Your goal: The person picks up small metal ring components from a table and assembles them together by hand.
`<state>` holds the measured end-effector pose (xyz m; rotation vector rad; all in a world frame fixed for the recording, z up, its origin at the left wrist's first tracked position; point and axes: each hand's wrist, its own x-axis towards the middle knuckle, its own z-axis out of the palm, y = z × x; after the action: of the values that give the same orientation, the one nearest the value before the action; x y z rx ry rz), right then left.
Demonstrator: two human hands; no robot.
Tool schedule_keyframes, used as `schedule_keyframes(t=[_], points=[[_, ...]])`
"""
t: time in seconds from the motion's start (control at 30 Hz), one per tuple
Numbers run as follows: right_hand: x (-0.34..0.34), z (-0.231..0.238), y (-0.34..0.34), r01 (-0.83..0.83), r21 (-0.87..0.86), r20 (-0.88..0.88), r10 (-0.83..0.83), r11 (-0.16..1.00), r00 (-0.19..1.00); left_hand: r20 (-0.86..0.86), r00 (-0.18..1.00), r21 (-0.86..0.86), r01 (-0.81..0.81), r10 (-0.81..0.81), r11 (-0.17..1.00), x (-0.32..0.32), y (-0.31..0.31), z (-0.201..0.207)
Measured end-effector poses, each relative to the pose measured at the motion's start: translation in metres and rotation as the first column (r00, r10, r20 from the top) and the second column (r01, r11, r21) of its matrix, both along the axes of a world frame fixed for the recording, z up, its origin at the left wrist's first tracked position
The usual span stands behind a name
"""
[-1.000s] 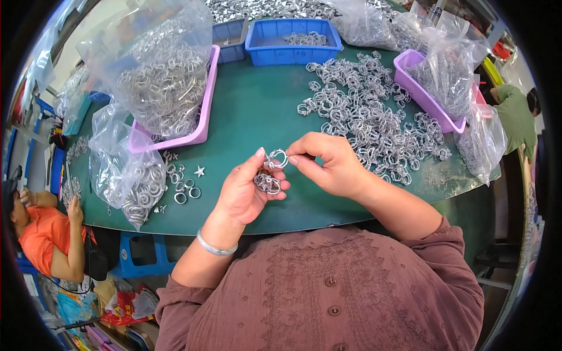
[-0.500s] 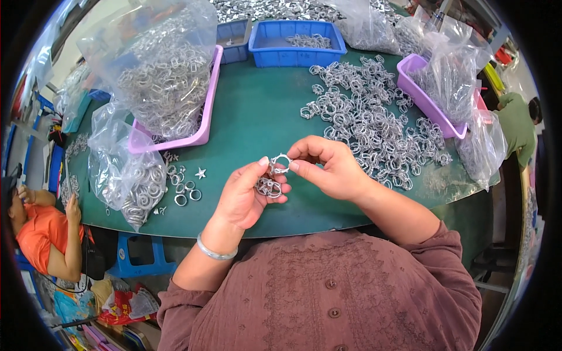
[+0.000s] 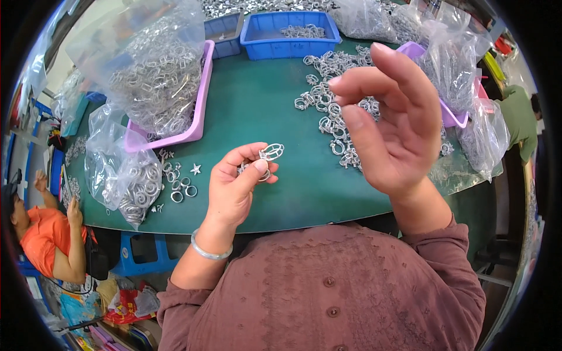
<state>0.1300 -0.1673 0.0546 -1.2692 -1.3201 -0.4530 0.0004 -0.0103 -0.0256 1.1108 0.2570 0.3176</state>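
Over the front middle of the green table point(image 3: 263, 111), my left hand point(image 3: 231, 181) pinches a silvery openwork metal ring piece point(image 3: 271, 152) between thumb and fingers. Another metal piece shows partly behind its thumb. My right hand point(image 3: 395, 123) is raised to the right, fingers curved and apart, with nothing seen between them. Behind it, partly hidden, spreads a heap of similar silvery metal pieces point(image 3: 333, 126). Left of my left hand lie several plain metal rings point(image 3: 177, 196) and a small metal star point(image 3: 195, 169).
Metal pieces in clear plastic fill a pink tray point(image 3: 202, 111) at left; a bag of rings point(image 3: 137, 187) lies before it. A blue tray point(image 3: 290, 50) stands at the back. Bagged pieces point(image 3: 453, 82) sit at right. A person in orange point(image 3: 52, 234) works at far left.
My right hand has let go of the metal piece and moved up and right, its fingers spreading. My left hand has shifted slightly left, still holding pieces.
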Motion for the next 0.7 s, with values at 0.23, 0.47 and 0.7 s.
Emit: schedule_keyframes(t=[0.23,0.47,0.7], points=[[-0.012,-0.048,-0.001,-0.157,-0.449,-0.241,0.050,0.880,0.969,0.182,0.983,0.359,-0.061,-0.006,0.931,-0.002,-0.006,-0.006],[-0.015,-0.053,0.003,-0.155,-0.441,-0.219,0.062,0.884,0.974,0.288,0.957,0.438,-0.104,-0.030,0.893,0.001,-0.010,-0.004],[-0.011,-0.056,0.003,-0.060,-0.368,-0.125,0.015,0.928,0.992,0.141,0.987,0.129,0.056,-0.074,0.990,0.006,-0.020,0.002]])
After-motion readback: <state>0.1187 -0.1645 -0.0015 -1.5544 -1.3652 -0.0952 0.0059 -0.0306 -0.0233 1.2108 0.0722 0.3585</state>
